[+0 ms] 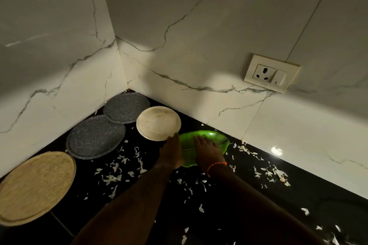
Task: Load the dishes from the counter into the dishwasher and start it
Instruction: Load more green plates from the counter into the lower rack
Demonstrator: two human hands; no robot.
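On the dark counter, both my hands, left and right, rest on the green dish; grip seems loose, so it could slide into the cream plate.

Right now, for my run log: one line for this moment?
phase: pickup | left hand, right hand: on green leaf-shaped plastic dish | black counter: littered
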